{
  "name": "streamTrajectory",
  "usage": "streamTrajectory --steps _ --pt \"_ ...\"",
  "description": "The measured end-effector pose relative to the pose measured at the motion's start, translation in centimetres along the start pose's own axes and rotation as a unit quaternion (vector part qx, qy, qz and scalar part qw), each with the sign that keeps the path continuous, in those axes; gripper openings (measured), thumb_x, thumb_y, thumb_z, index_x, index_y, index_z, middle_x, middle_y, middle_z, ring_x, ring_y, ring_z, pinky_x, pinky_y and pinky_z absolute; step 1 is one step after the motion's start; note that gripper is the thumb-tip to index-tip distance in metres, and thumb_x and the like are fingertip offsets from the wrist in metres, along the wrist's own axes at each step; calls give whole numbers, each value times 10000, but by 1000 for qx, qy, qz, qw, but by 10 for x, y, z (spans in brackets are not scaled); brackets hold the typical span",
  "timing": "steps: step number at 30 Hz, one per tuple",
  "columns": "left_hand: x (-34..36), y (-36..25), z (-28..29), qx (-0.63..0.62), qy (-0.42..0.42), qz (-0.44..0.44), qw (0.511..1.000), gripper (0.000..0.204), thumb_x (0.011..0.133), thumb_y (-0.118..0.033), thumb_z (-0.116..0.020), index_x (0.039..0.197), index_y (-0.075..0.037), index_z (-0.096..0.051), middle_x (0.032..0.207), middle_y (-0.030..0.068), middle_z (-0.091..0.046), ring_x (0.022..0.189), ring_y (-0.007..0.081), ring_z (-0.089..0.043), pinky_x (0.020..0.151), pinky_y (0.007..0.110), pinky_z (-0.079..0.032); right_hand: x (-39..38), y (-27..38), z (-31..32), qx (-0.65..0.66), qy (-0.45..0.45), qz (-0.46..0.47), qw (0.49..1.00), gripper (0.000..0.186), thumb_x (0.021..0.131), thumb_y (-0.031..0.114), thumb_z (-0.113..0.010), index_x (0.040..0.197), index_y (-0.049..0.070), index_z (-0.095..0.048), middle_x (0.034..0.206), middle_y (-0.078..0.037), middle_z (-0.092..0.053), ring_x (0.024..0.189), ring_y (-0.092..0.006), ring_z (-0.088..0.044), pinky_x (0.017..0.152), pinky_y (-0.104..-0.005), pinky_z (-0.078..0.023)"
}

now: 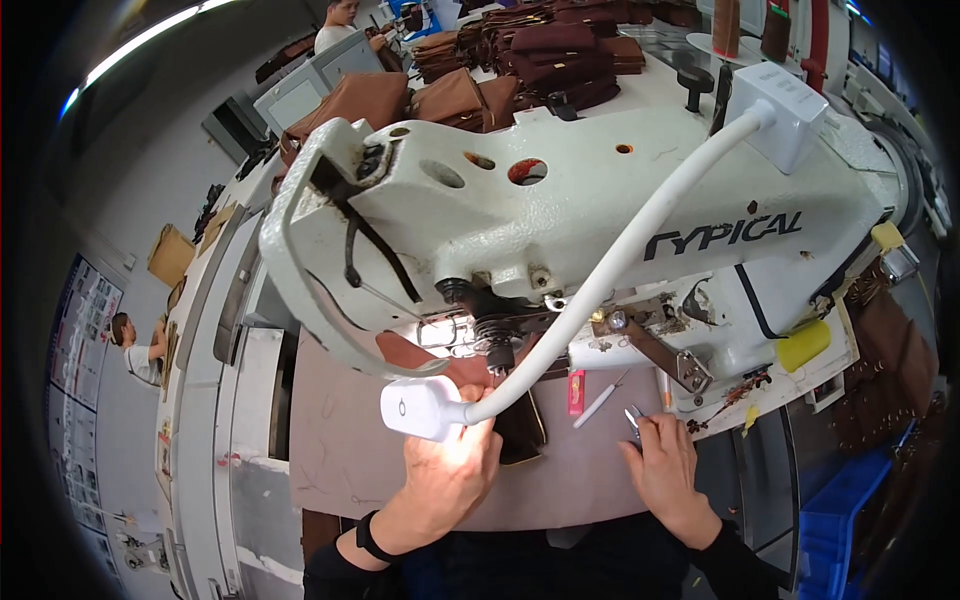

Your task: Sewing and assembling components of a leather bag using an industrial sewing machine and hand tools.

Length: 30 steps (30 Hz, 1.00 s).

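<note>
**Left hand (450, 478) stretched under the sewing machine (520, 220), right hand (668, 468) bent over a small metal tool (634, 424)**

The left forearm is brought in from the lower edge, with the back of the hand turned up and the fingers pointed forward. These are partly covered by the white lamp head (420, 405); whether they are together or apart cannot be told. The dark brown piece (523, 437) is laid on the bench (370, 455) just beside them. The right forearm is angled inward, its fingers curled; the metal tool is touched by the fingertips, but a firm grip cannot be confirmed. Between the hands, a white pen-like tool (597, 406) is seen.
</note>
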State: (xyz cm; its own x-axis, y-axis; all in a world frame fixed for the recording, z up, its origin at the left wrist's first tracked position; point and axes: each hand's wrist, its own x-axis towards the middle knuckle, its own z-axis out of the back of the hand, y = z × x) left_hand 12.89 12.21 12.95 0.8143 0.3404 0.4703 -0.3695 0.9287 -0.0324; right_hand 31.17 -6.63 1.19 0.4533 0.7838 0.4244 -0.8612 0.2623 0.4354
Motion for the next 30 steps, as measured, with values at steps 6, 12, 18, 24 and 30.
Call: streamTrajectory --steps 6,12,18,24,30 --pt "-5 0 0 -38 -36 43 998 409 749 7 -728 1154 21 -671 999 140 -601 880 294 -589 784 400 -478 -2 -26 -18 -18 72 -50 996 312 852 146 -765 1098 14 -626 983 -150 -585 836 -366 -652 708 -460 -531" --pt "-4 2 -6 -49 -31 47 997 403 775 -4 -728 1170 10 -653 959 138 -584 878 300 -589 764 404 -474 23 5 15 154 23 -23 987 209 936 135 -681 1101 17 -628 867 -150 -634 719 -338 -682 635 -453 -534" --pt "-8 3 -9 -60 -34 48 996 408 767 -4 -732 1168 6 -656 961 137 -585 866 301 -592 771 397 -466 86 62 52 327 135 -90 931 279 958 223 -701 1166 51 -631 921 -160 -684 785 -298 -715 669 -433 -551" --pt "-11 3 -9 -68 -35 50 996 440 746 -4 -751 1176 8 -657 984 139 -587 857 294 -596 758 405 -470 125 69 30 256 68 99 959 323 918 196 -720 1208 63 -672 881 -146 -684 733 -326 -697 626 -438 -565" --pt "-10 5 -10 -62 -36 45 996 452 738 -8 -761 1177 13 -655 1006 148 -589 849 293 -597 750 408 -473 134 62 13 185 80 182 962 312 914 183 -705 1194 44 -709 835 -150 -667 664 -315 -685 555 -412 -550"
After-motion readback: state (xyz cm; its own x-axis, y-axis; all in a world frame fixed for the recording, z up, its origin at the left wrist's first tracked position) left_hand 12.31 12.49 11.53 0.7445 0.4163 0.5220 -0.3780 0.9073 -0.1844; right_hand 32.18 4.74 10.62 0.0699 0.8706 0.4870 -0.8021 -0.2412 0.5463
